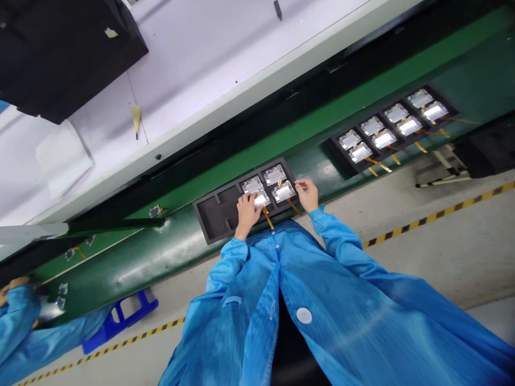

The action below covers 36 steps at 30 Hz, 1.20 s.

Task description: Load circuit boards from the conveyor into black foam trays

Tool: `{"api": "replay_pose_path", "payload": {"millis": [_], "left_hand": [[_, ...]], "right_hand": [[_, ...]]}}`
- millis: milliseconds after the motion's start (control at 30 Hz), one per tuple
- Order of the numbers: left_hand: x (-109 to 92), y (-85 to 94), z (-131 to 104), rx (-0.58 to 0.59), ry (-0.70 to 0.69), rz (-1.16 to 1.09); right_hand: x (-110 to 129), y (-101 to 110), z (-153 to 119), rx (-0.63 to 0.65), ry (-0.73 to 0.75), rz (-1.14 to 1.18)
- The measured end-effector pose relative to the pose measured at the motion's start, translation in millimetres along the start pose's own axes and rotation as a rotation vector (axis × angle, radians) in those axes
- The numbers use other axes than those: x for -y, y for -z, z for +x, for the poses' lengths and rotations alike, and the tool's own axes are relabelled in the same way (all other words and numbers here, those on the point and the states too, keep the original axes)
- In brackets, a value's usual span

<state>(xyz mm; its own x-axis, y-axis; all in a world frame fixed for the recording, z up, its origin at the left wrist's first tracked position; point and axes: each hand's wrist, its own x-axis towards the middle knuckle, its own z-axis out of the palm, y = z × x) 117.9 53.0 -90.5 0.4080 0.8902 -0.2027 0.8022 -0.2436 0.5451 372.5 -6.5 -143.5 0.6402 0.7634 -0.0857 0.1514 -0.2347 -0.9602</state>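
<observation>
A black foam tray (213, 238) lies at the near edge of the green bench. Several circuit boards with silver metal covers and orange ribbon cables fill its right part. My left hand (248, 214) is closed, its fingertips on the lower circuit board (261, 200) in the middle of the tray. Just right of that, another circuit board (284, 191) sits in its slot, a circuit board (274, 175) above it. My right hand (308, 195) is at the tray's right edge, thumb and fingers drawn together; anything between them is too small to make out.
A second black tray (341, 166) full of circuit boards lies to the right. A green post (120, 225) and loose boards (155, 211) are to the left. A co-worker's sleeve (20, 311) and a blue stool (124, 316) appear lower left. A white shelf (209, 69) runs behind.
</observation>
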Motion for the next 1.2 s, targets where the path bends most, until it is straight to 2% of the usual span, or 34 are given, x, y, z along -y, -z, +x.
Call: {"api": "replay_pose_path", "payload": {"millis": [100, 200, 467, 600, 667, 733, 833, 900, 967, 1033, 1100, 1200], "left_hand": [[-3.6, -14.1, 8.7, 0.027, -0.037, -0.052], [-2.8, -21.9, 7.5, 0.038, -0.040, -0.079], [-6.4, -25.5, 2.3, 0.064, -0.031, -0.002], [-8.1, -29.1, 3.8, 0.076, -0.084, 0.017], [-5.2, -26.6, 3.8, 0.045, -0.110, -0.037], [4.3, -16.9, 1.6, -0.064, -0.088, -0.136], [41.3, 15.7, -4.2, -0.397, 0.056, -0.288], [82.6, 47.3, -8.8, -0.634, 0.191, -0.370], [132.3, 81.4, -14.5, -0.793, 0.346, -0.434], [182.7, 113.2, -20.9, -0.846, 0.488, -0.455], [227.9, 140.5, -25.7, -0.829, 0.590, -0.433], [282.1, 174.7, -22.5, -0.785, 0.664, -0.359]], "right_hand": [[-3.1, -5.6, 8.9, -0.001, 0.058, -0.086], [-8.4, -10.3, 10.0, -0.001, 0.081, -0.149], [-23.3, -6.7, 4.7, 0.008, 0.120, -0.197], [-29.7, -5.5, 10.4, -0.047, 0.105, -0.229], [-30.7, -6.0, 11.9, -0.064, 0.094, -0.258], [-30.4, -6.2, 10.9, -0.083, 0.077, -0.279], [-28.8, -6.2, 8.1, -0.148, 0.060, -0.315], [-27.4, -6.4, 7.6, -0.186, 0.055, -0.355], [-25.7, -6.6, 8.4, -0.204, 0.049, -0.387], [-23.8, -6.5, 9.8, -0.223, 0.045, -0.390], [-22.3, -5.9, 10.4, -0.261, 0.044, -0.381], [-21.4, -3.9, 6.5, -0.383, 0.013, -0.371]]}}
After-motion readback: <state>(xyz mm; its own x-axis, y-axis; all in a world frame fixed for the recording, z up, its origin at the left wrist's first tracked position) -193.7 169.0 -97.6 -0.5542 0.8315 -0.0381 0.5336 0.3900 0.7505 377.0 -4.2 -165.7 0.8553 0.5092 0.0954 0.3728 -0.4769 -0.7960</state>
